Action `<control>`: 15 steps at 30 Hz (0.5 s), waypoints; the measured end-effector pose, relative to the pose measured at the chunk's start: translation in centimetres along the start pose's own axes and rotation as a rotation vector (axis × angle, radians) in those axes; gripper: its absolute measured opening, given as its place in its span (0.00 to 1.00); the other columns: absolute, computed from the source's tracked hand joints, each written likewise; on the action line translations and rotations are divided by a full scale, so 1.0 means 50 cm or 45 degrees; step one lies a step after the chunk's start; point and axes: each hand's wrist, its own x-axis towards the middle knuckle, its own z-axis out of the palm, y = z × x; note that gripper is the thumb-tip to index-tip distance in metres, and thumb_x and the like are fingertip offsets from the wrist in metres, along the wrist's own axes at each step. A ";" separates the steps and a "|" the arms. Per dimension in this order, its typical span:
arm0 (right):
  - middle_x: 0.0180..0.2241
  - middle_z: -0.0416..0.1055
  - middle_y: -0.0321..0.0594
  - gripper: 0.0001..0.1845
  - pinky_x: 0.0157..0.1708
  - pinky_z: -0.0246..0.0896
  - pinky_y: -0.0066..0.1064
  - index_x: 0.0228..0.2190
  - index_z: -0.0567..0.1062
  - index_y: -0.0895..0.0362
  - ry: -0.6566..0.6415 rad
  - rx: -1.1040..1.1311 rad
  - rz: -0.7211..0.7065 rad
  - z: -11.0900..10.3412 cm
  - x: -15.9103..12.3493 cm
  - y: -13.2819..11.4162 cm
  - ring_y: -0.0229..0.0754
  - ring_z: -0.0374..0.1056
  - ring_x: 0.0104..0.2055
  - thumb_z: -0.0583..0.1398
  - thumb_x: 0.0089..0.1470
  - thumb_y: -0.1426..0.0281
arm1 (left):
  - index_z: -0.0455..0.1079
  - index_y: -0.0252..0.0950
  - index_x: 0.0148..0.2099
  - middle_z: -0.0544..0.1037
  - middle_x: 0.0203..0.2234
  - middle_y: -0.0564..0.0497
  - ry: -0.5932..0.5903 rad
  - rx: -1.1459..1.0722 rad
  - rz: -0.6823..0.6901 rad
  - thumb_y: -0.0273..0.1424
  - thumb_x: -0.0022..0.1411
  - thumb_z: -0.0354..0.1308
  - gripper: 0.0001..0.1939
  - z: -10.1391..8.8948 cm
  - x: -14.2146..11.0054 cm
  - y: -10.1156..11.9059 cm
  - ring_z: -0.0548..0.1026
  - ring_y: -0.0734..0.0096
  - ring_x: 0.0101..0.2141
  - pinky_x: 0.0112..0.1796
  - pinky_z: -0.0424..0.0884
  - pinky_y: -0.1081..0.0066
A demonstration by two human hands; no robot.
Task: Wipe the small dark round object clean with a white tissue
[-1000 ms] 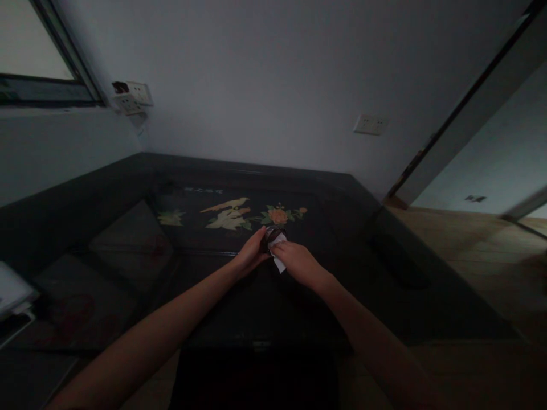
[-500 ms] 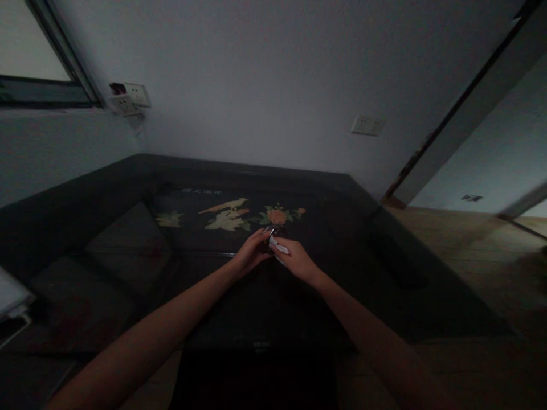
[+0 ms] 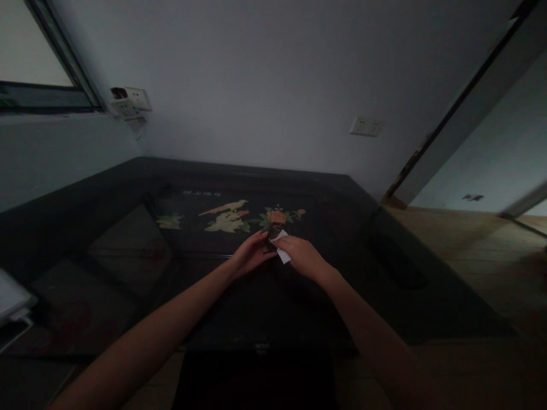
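Both my hands meet over the middle of a dark lacquered table (image 3: 350, 228) in dim light. My left hand (image 3: 252, 253) is closed around a small dark object (image 3: 270, 234) that I cannot name. My right hand (image 3: 301, 254) pinches a small white piece of paper or tissue (image 3: 282, 251) pressed against that object. Just beyond my fingers lies the table's inlaid picture of a bird and flowers (image 3: 233, 215).
A white wall stands behind the table, with a socket plate (image 3: 366, 126) at the right and more sockets (image 3: 130, 101) near a window at the left. A doorway and wooden floor (image 3: 482, 245) lie to the right. Something white (image 3: 11, 299) rests at the far left edge.
My hands have stayed together over the same spot. The fingers shifted around the dark object and the white piece turned a little in my right hand.
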 end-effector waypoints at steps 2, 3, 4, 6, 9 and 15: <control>0.49 0.73 0.50 0.26 0.51 0.61 0.38 0.51 0.71 0.60 0.053 0.062 0.046 -0.003 0.000 0.003 0.46 0.68 0.51 0.51 0.52 0.84 | 0.71 0.34 0.45 0.77 0.43 0.45 -0.045 0.019 0.021 0.22 0.55 0.59 0.14 0.006 -0.005 0.005 0.76 0.65 0.41 0.49 0.70 0.60; 0.49 0.73 0.50 0.27 0.51 0.61 0.38 0.51 0.72 0.60 0.078 0.102 0.073 -0.004 0.000 0.006 0.46 0.69 0.51 0.51 0.51 0.85 | 0.71 0.34 0.46 0.77 0.44 0.45 -0.067 0.041 0.037 0.20 0.54 0.59 0.16 0.009 -0.006 0.006 0.76 0.65 0.43 0.51 0.69 0.59; 0.48 0.73 0.50 0.27 0.51 0.62 0.38 0.51 0.72 0.60 0.102 0.146 0.095 -0.004 0.000 0.008 0.46 0.69 0.51 0.51 0.50 0.85 | 0.71 0.35 0.47 0.77 0.44 0.45 -0.085 0.064 0.051 0.18 0.52 0.60 0.19 0.010 -0.006 0.006 0.76 0.64 0.44 0.52 0.68 0.58; 0.47 0.74 0.49 0.27 0.51 0.62 0.39 0.49 0.73 0.60 0.145 0.232 0.113 -0.004 0.001 0.014 0.46 0.69 0.50 0.51 0.49 0.85 | 0.71 0.35 0.48 0.77 0.46 0.46 -0.116 0.097 0.074 0.16 0.50 0.62 0.22 0.009 -0.005 0.003 0.75 0.63 0.47 0.54 0.66 0.57; 0.46 0.75 0.48 0.24 0.50 0.62 0.39 0.46 0.76 0.60 0.218 0.354 0.115 -0.004 0.003 0.021 0.46 0.70 0.49 0.52 0.49 0.83 | 0.71 0.35 0.48 0.76 0.46 0.46 -0.136 0.126 0.098 0.15 0.48 0.64 0.24 0.003 0.000 -0.005 0.74 0.62 0.48 0.55 0.65 0.57; 0.46 0.76 0.48 0.25 0.48 0.63 0.38 0.44 0.76 0.60 0.325 0.605 0.150 -0.008 0.003 0.026 0.47 0.71 0.47 0.54 0.44 0.84 | 0.71 0.36 0.49 0.76 0.46 0.45 -0.081 0.235 0.109 0.17 0.47 0.66 0.25 -0.007 0.003 -0.011 0.75 0.64 0.45 0.50 0.70 0.61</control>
